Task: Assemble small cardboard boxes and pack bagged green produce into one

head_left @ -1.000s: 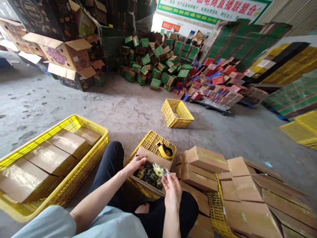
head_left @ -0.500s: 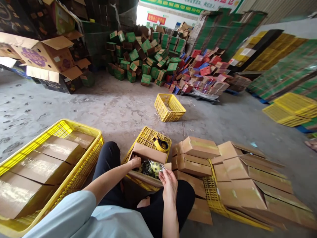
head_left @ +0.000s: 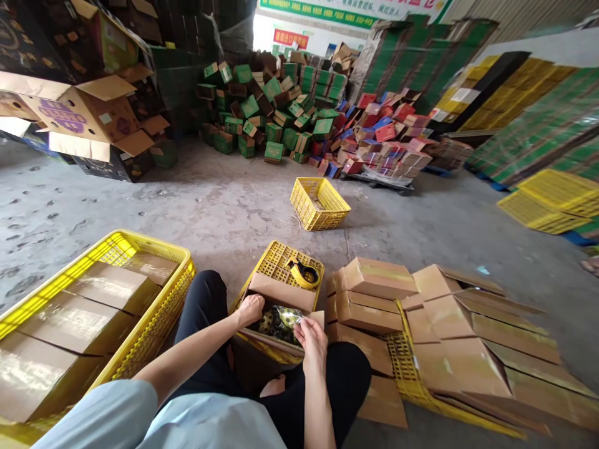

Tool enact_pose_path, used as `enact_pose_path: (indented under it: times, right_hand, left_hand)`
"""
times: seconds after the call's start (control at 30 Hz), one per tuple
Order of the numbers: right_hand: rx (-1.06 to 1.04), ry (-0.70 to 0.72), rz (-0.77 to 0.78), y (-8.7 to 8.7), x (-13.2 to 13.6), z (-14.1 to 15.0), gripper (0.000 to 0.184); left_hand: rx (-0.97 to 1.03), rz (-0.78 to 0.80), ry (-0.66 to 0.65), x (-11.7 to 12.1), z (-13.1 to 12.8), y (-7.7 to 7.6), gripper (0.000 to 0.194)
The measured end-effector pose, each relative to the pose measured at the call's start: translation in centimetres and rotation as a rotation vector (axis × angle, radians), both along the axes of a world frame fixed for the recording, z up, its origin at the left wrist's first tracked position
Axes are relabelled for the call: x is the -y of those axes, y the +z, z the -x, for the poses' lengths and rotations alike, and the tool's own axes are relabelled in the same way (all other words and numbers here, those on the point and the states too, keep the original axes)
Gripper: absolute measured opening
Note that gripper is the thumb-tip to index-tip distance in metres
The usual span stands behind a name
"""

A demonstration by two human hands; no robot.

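Note:
An open cardboard box [head_left: 281,292] sits between my knees on an upturned yellow crate [head_left: 269,262]. Inside it lie yellow-green and dark patterned items [head_left: 267,321] in clear plastic; their kind is unclear. My right hand [head_left: 312,342], at the box's right end, pinches the edge of a clear plastic bag [head_left: 290,315] with a yellow-green item in it. Over the left end of the box, my left hand [head_left: 251,310] is closed with curled fingers; what they grip, if anything, is hidden. A yellow tape dispenser [head_left: 302,273] rests on the crate behind the box.
On my left, a long yellow crate [head_left: 189,265] holds several taped cartons [head_left: 77,318]. Stacked cartons [head_left: 374,277] and folded cardboard boxes [head_left: 461,368] stand at my right. Ahead is a small yellow crate [head_left: 321,206], with heaps of green boxes [head_left: 274,151] and red boxes [head_left: 386,132] farther back.
My left hand has risen from inside the box to its left end. My right hand has shifted slightly left, still pinching the plastic bag.

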State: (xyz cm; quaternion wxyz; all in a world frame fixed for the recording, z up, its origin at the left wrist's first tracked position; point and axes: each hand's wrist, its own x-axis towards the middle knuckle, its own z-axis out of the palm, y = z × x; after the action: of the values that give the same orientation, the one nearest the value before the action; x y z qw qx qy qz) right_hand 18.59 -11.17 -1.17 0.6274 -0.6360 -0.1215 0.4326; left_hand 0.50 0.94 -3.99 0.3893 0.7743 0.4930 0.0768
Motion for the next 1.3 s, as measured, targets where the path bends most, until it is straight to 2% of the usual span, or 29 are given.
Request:
enact_pose_path:
  times: [0.1, 0.2, 0.3, 0.43, 0.5, 0.57, 0.7, 0.77, 0.87, 0.97, 1.1, 1.3]
  right_hand:
    - [0.003, -0.003, 0.015, -0.7, -0.8, 0.1, 0.056]
    - [-0.005, 0.005, 0.025, -1.0, -1.4, 0.1, 0.057]
    - [-0.015, 0.024, 0.018, -0.4, -1.8, 0.4, 0.058]
    - [-0.039, 0.115, -0.034, 1.4, -1.9, 1.3, 0.059]
    - [-0.057, 0.188, -0.067, 2.2, -1.7, 1.7, 0.063]
    - [-0.041, 0.199, -0.083, 2.8, -1.6, 2.0, 0.063]
    - [0.025, 0.079, -0.064, 2.8, -1.4, 1.7, 0.059]
    - [0.032, 0.040, -0.076, 2.7, -1.2, 1.2, 0.057]
    - [0.026, 0.003, -0.087, 2.5, -1.0, 0.6, 0.058]
    - [0.035, -0.022, -0.080, 2.6, -0.9, 0.3, 0.061]
    - [0.077, -0.006, -0.066, 3.1, -0.9, 0.6, 0.064]
    - [0.104, 0.016, -0.092, 3.7, -0.8, 1.2, 0.064]
  left_hand:
    - [0.063, 0.012, 0.096, 0.0, 1.8, 1.4, 0.013]
    - [0.187, 0.050, 0.194, -0.3, 3.7, 3.0, 0.020]
    - [0.324, 0.136, 0.249, -0.3, 4.9, 4.3, 0.027]
    - [0.772, 0.502, 0.401, 0.1, 4.6, 5.0, 0.035]
    - [0.913, 0.638, 0.464, 0.3, 4.1, 5.2, 0.039]
    - [0.922, 0.661, 0.472, 0.5, 3.5, 5.5, 0.043]
    - [0.988, 0.784, 0.452, 1.1, 2.8, 6.4, 0.050]
    - [1.030, 0.826, 0.446, 1.4, 2.6, 6.8, 0.061]
    - [1.012, 0.786, 0.455, 1.8, 2.2, 7.0, 0.080]
    - [0.941, 0.747, 0.410, 2.3, 1.8, 7.1, 0.074]
    - [1.002, 0.820, 0.318, 2.9, 1.3, 7.4, 0.064]
    - [1.034, 0.810, 0.363, 3.0, 0.8, 7.7, 0.058]
